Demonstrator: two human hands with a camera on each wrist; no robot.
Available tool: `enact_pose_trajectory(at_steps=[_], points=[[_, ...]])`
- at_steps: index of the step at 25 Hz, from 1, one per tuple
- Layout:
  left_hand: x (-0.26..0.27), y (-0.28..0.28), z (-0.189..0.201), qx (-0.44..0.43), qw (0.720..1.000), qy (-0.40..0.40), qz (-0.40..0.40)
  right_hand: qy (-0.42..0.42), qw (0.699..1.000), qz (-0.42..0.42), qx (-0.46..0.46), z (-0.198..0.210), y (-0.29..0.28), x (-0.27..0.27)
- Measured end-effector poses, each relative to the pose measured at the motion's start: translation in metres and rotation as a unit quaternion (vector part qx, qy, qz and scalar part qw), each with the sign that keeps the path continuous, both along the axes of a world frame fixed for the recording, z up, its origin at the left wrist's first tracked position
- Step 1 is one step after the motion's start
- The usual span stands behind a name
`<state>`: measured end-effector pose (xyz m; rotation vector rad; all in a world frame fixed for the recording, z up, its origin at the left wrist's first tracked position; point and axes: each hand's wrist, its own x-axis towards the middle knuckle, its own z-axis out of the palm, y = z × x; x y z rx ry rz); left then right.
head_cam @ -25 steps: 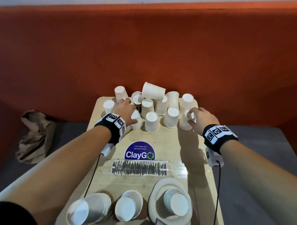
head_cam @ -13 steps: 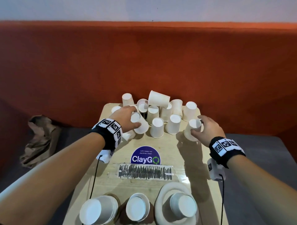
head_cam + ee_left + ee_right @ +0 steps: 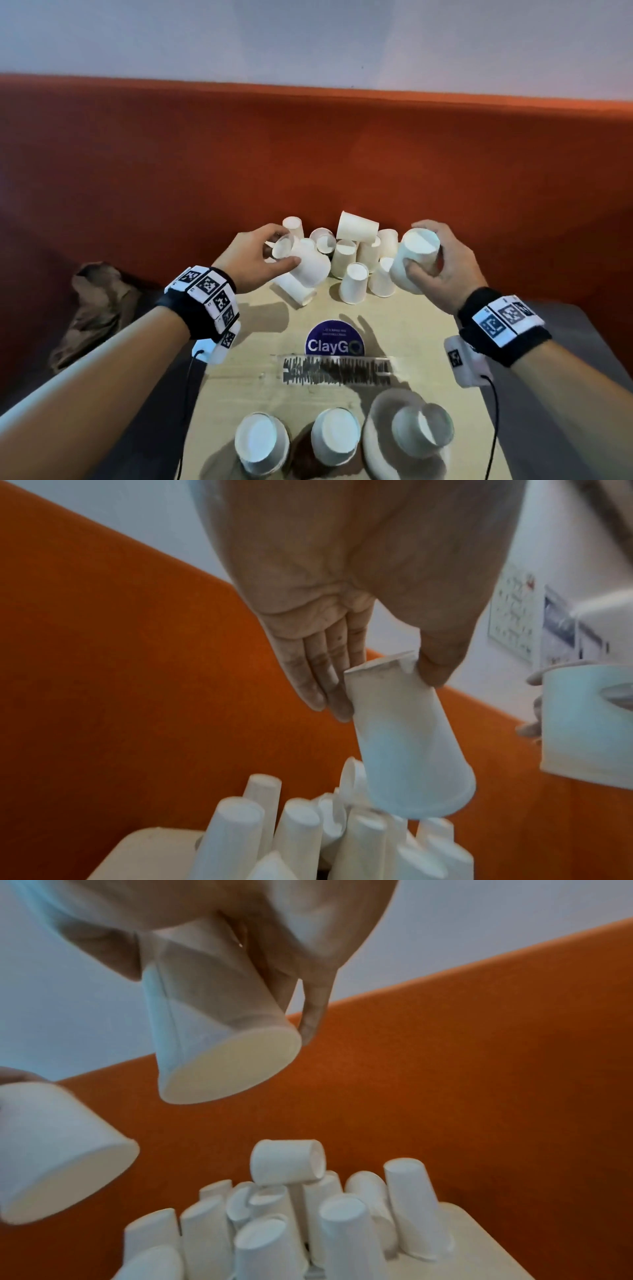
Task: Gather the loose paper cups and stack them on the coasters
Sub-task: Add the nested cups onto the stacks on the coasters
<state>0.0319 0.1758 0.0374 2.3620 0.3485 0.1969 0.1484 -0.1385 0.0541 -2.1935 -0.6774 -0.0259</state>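
A pale wooden table (image 3: 239,383) is set against an orange bench back (image 3: 308,154) under a white wall (image 3: 308,37). Loose cups (image 3: 354,287) are clustered at its far edge. One cup (image 3: 310,265) is pinched in the left hand (image 3: 253,255), another cup (image 3: 416,260) is clasped in the right hand (image 3: 442,267). Stacks (image 3: 262,442) are seen along the near edge.

A pale wooden table (image 3: 428,342) carries upturned paper cups (image 3: 354,287) and a ClayGo sticker (image 3: 334,342).

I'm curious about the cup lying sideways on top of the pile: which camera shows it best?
The right wrist view: the sideways cup lies sharp and unblocked across the upright cups. The head view shows it smaller, between the hands. In the left wrist view I cannot pick it out.
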Motion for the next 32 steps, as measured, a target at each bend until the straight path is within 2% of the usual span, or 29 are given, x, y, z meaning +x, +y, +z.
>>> enact_pose_trajectory(at_steps=[5, 8, 15, 18, 22, 23, 25, 26, 28, 29, 30, 32], points=[[-0.039, 0.009, 0.038, -0.051, 0.991, -0.123, 0.008, 0.001, 0.979, 0.097, -0.179, 0.025, 0.052, -0.036], [-0.058, 0.010, 0.052, -0.060, 0.986, -0.158, 0.000, -0.026, 0.966, 0.120, -0.227, 0.023, 0.079, -0.055], [-0.087, 0.005, 0.063, -0.069, 0.984, -0.165, -0.029, 0.001, 0.990, 0.122, -0.077, 0.015, 0.107, -0.091], [-0.089, -0.004, 0.062, -0.085, 0.982, -0.167, -0.034, -0.012, 0.989, 0.137, -0.049, 0.015, 0.105, -0.101], [-0.081, -0.025, 0.070, -0.090, 0.976, -0.168, -0.102, -0.023, 0.992, 0.120, 0.007, 0.015, 0.094, -0.112], [-0.077, -0.028, 0.070, -0.114, 0.973, -0.167, -0.113, -0.013, 0.994, 0.107, 0.034, 0.015, 0.091, -0.114], [-0.068, -0.036, 0.067, -0.202, 0.962, -0.117, -0.138, 0.000, 0.995, 0.057, 0.082, 0.015, 0.080, -0.115], [-0.065, -0.042, 0.063, -0.210, 0.961, -0.070, -0.166, -0.001, 0.994, 0.035, 0.102, 0.015, 0.073, -0.115], [-0.057, -0.058, 0.051, -0.111, 0.966, 0.012, -0.231, 0.014, 0.990, 0.017, 0.140, 0.014, 0.061, -0.116], [-0.053, -0.069, 0.045, -0.065, 0.965, 0.028, -0.252, 0.026, 0.987, 0.017, 0.157, 0.015, 0.056, -0.116], [-0.050, -0.079, 0.041, -0.056, 0.961, 0.031, -0.269, 0.034, 0.984, 0.020, 0.174, 0.016, 0.053, -0.118], [-0.041, -0.096, 0.032, -0.113, 0.951, 0.026, -0.285, 0.038, 0.978, 0.020, 0.205, 0.017, 0.048, -0.122]])
